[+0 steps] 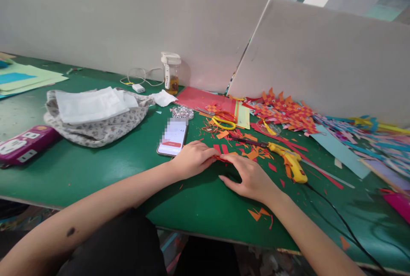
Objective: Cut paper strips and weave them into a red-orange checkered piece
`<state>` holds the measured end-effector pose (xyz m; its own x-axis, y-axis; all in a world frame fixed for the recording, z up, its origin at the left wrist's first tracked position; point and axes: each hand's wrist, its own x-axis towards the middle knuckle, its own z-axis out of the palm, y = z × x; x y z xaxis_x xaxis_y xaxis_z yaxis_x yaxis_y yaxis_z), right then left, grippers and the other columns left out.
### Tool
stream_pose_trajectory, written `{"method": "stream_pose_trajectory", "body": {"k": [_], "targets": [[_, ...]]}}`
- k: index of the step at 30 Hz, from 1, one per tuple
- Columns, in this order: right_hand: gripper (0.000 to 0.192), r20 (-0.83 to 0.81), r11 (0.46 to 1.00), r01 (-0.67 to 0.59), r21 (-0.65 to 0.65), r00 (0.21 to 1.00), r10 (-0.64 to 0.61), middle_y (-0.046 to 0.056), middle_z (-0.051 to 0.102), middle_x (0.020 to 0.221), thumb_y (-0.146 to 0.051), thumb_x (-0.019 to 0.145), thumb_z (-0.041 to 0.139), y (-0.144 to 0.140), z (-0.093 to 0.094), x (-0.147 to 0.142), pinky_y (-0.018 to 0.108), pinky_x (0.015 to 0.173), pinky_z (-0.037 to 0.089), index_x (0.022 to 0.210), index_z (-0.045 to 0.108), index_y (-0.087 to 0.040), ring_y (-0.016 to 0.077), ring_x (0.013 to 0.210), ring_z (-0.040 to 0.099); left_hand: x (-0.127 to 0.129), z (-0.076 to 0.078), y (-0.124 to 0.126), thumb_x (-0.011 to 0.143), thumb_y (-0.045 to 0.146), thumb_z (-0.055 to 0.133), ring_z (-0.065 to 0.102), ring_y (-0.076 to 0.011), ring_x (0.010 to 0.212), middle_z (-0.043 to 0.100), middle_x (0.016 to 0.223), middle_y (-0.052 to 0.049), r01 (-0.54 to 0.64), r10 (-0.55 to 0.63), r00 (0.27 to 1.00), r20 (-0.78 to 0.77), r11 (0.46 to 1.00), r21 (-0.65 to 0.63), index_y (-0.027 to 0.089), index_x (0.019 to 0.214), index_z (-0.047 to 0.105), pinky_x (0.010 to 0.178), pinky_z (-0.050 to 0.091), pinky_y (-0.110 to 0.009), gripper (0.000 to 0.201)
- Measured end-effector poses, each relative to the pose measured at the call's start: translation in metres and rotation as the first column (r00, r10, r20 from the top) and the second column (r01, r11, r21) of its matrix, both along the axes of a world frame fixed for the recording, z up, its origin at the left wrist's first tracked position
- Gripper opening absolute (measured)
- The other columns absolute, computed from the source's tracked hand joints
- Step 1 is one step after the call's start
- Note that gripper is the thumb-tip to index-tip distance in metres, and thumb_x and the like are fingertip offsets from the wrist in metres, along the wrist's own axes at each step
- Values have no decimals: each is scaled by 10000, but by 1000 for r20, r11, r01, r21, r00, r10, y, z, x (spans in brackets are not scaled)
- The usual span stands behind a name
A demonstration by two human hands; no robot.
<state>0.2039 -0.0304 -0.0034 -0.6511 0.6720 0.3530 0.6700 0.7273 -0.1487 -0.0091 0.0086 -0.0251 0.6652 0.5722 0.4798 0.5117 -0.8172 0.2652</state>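
Observation:
My left hand (195,158) is closed, its fingertips pinching one end of a small red paper piece (223,160) just above the green table. At the other end, the fingertips of my right hand (253,178) touch the same piece. The right thumb stands apart from the fingers, leaving a gap. Most of the paper piece is hidden by the fingers. Beside my left hand lies a phone (173,136) with its screen lit. Red and orange paper scraps (253,155) are scattered beyond the hands. A yellow glue gun (290,163) rests to the right of my right hand.
Scissors (224,123) with yellow handles lie behind the scraps. Woven red-orange paper pieces (288,111) are heaped at the back right. A lidded jar (172,73), a patterned cloth bag (96,133) and a purple case (28,146) stand leftward. The glue gun's black cord (339,220) crosses the right side.

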Motion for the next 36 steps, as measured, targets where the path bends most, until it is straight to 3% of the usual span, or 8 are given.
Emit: {"method": "stream_pose_trajectory", "body": {"k": [6,9,13,17,24,29,32,36], "targets": [[101,-261,974,184,-132,941,-213,43,693,834,-272,848,507,10,-4,-6,309,655,533,931,523,-216,193,741,678,2,9,-8,867,298,469,594,-179,1002,629,1109,-46,4,19,980,200,994,-114,235,1167,461,950,417,-422,307],[295,-546,875,228,-427,707,-450,57,707,891,-355,760,629,17,7,-10,339,667,555,989,497,-224,224,769,690,-1,21,-16,845,298,492,360,-224,1287,384,1391,-123,-61,110,875,472,991,-117,200,1312,287,1050,329,-441,519],[364,-642,711,1,-703,429,-635,92,693,1016,-351,736,657,24,17,-8,386,701,579,1038,519,-202,253,843,685,-4,30,-21,865,267,440,251,-226,1343,244,1455,-132,-10,98,791,604,989,-148,189,1322,235,1095,277,-428,507],[252,-573,629,-78,-773,511,-641,96,716,933,-327,790,603,18,6,-5,365,632,600,989,584,-174,258,816,690,-2,24,-17,824,253,491,329,-241,1297,298,1419,-130,-9,117,832,542,980,-198,204,1329,219,1061,334,-436,575],[377,-464,734,143,-664,691,-554,70,725,844,-394,799,584,3,1,6,304,553,576,1128,535,-217,226,737,700,3,4,-6,727,106,495,416,-256,1226,456,1293,-127,-83,138,957,254,973,-215,186,1282,312,998,401,-458,590],[347,-121,806,495,-324,824,-554,32,696,698,-432,743,608,5,16,18,283,486,512,1012,606,-213,186,558,657,3,2,-5,724,97,490,421,-253,1223,456,1286,-124,-114,158,962,224,974,-196,192,1269,325,989,414,-460,577],[203,-104,846,522,-107,840,-532,34,686,763,-373,778,569,8,18,20,289,515,490,896,635,-221,178,598,636,2,4,-6,734,106,496,403,-250,1240,447,1299,-124,-126,155,964,217,982,-144,189,1252,351,1005,396,-463,544],[155,-149,913,402,-75,900,-409,40,660,834,-304,839,509,18,14,12,286,572,476,819,633,-213,151,624,599,2,7,-6,758,129,510,317,-250,1302,419,1343,-115,-148,149,976,156,989,-16,179,1184,445,1053,335,-457,434]]}}
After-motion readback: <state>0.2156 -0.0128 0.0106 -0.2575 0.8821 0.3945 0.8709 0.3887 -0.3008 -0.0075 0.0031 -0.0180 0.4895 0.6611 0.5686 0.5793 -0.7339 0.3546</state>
